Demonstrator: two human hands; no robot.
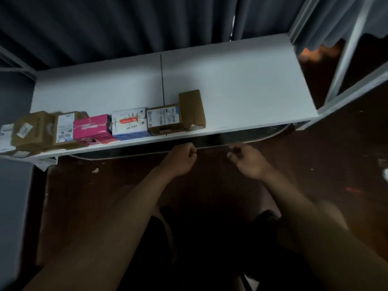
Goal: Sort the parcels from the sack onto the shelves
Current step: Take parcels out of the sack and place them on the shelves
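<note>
Head view, left to right. A white shelf [231, 80] spans the upper half of the frame, with dark curtains [105, 28] behind it. A row of parcels stands along the shelf's front edge, from the left edge of the frame to just past the centre: a blurred brown carton [31, 129]; a brown box with a white label [65, 128]; a pink box [92, 128]; a white box with a red label [129, 123]; a labelled brown box [164, 118]; and a taller plain brown box [192, 109], upright. Neighbouring parcels touch or stand just beside one another. The shelf to the right of the row is bare.

Below the shelf edge, at centre frame, the left hand [181, 159] is curled into a fist and holds nothing. The right hand [247, 160], just right of centre, is blurred; its fingers are loosely curled and hold nothing. The hands are apart. The floor [315, 164] is dark brown.
</note>
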